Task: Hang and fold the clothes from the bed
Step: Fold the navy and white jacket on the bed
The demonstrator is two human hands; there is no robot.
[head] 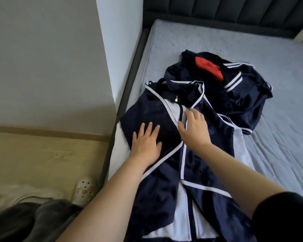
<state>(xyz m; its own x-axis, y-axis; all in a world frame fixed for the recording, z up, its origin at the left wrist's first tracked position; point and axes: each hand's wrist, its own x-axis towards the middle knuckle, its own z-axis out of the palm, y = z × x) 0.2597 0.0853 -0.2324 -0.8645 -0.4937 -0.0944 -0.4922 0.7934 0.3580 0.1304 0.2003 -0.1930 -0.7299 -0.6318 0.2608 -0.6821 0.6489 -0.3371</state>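
A navy and white zip jacket (168, 180) lies spread front-up along the near left side of the bed (278, 145), its collar pointing away from me. My left hand (146, 143) presses flat on the folded-in left sleeve, fingers straight. My right hand (193, 130) rests on the chest beside the zip, fingers relaxed. Behind the jacket sits a crumpled pile of navy clothes (241, 95) with white stripes and a red garment (209, 68) on top.
A grey upholstered headboard (226, 13) runs along the far end of the bed. A white wall corner (110, 55) stands close on the left. Beige floor (42, 158) lies left of the bed frame, with my white clog (85, 189) on it.
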